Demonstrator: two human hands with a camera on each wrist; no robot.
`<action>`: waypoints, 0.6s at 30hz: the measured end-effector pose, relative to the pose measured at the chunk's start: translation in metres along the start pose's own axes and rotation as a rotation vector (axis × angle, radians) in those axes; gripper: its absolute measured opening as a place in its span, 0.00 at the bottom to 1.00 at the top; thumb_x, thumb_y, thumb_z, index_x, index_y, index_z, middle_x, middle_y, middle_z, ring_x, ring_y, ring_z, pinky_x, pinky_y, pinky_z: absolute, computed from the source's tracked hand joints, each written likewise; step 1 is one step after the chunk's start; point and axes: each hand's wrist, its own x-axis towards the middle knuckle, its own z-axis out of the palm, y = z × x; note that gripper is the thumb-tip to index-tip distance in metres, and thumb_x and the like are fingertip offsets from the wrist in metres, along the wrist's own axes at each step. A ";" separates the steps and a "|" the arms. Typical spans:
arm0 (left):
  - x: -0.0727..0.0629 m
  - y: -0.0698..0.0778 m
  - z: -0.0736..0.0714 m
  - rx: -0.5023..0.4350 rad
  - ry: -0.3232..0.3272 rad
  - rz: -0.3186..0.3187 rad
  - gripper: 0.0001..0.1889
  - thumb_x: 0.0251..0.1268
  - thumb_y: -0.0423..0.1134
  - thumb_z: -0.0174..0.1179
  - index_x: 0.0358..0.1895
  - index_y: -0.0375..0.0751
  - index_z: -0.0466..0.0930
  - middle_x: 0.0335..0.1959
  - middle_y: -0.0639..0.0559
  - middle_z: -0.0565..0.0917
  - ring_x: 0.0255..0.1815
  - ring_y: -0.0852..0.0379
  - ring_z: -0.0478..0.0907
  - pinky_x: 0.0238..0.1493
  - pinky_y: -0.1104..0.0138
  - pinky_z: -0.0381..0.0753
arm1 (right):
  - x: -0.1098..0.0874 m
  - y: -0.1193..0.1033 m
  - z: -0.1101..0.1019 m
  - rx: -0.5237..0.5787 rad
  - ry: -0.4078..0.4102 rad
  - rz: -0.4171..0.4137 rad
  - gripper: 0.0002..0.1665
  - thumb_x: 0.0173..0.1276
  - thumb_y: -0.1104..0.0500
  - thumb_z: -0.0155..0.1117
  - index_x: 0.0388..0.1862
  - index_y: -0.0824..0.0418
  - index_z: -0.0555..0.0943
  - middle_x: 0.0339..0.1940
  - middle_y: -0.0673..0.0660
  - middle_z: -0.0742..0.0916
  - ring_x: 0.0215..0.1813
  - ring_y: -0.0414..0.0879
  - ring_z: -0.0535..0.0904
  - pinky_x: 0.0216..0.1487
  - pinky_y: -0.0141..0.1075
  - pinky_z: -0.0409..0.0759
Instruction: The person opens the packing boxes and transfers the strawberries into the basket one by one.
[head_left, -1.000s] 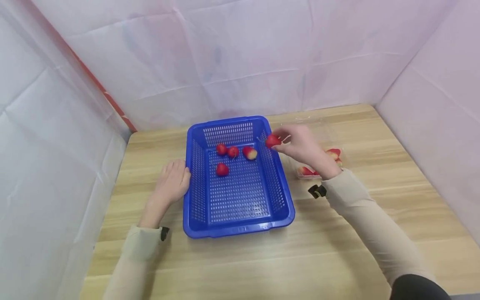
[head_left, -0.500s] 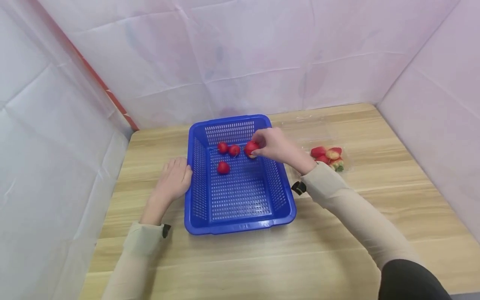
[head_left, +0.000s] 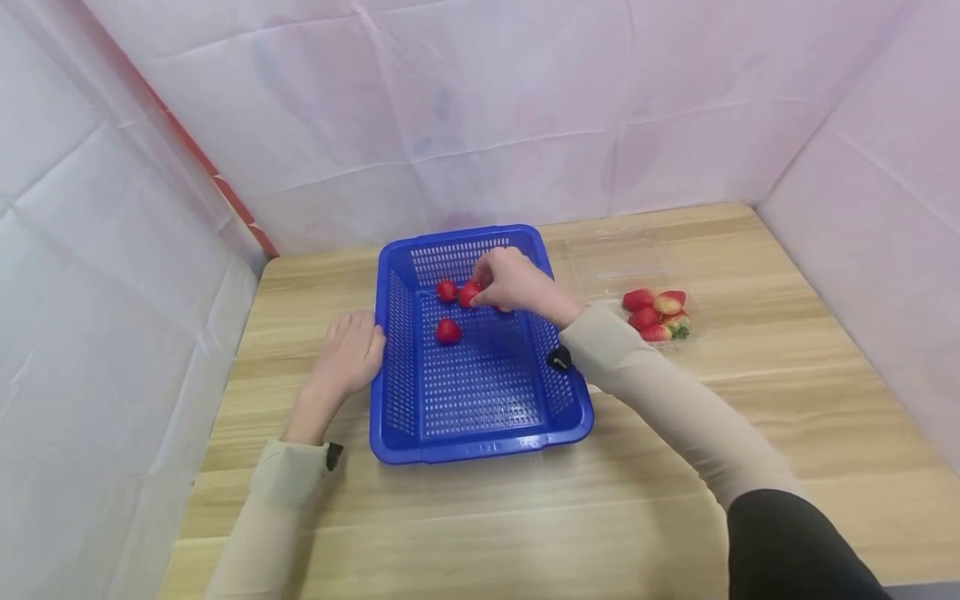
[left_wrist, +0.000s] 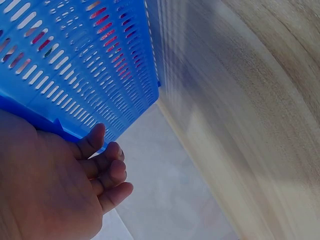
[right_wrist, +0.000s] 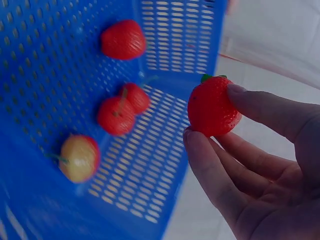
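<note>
**Above a slotted blue plastic basket, a pinched red strawberry**

With the basket's middle as the clock's centre, the right hand is near 12, holding that green-topped strawberry between thumb and fingertips; gripping it by the sides probably keeps it steady without squashing it. Below lie two round red stemmed fruits around 11 to 12, a plump red fruit at 10 and a rounded yellow-and-red fruit at 1, partly hidden by the hand in the head view.

At 9 o'clock the left hand rests against the rim, fingers loosely bent, perhaps to stop the basket sliding on the pale wood-grained desk. Whether its thumb hooks the rim is unclear.

Between 2 and 3 sits an opened clear plastic box with red and yellowish strawberries, seemingly placed within the right hand's short reach.
</note>
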 end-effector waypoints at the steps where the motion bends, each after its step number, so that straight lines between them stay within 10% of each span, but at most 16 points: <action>1: 0.000 0.000 0.000 -0.001 0.001 0.001 0.15 0.77 0.42 0.32 0.42 0.36 0.67 0.38 0.42 0.69 0.42 0.43 0.63 0.46 0.53 0.62 | 0.004 0.001 0.004 -0.008 -0.006 0.005 0.13 0.58 0.61 0.76 0.39 0.65 0.84 0.35 0.58 0.86 0.34 0.50 0.81 0.38 0.39 0.82; 12: 0.001 -0.003 0.000 -0.011 -0.014 -0.003 0.15 0.78 0.42 0.32 0.42 0.36 0.67 0.38 0.43 0.69 0.43 0.43 0.64 0.49 0.52 0.62 | 0.036 0.018 0.043 -0.128 -0.081 0.074 0.16 0.52 0.66 0.72 0.18 0.58 0.71 0.17 0.50 0.73 0.20 0.43 0.66 0.23 0.33 0.66; 18: -0.001 -0.003 0.000 -0.013 -0.015 -0.005 0.15 0.78 0.43 0.32 0.41 0.37 0.66 0.37 0.43 0.69 0.42 0.44 0.62 0.47 0.53 0.61 | 0.043 0.016 0.058 -0.118 -0.169 0.213 0.12 0.54 0.71 0.69 0.35 0.63 0.77 0.28 0.56 0.78 0.25 0.47 0.74 0.24 0.34 0.73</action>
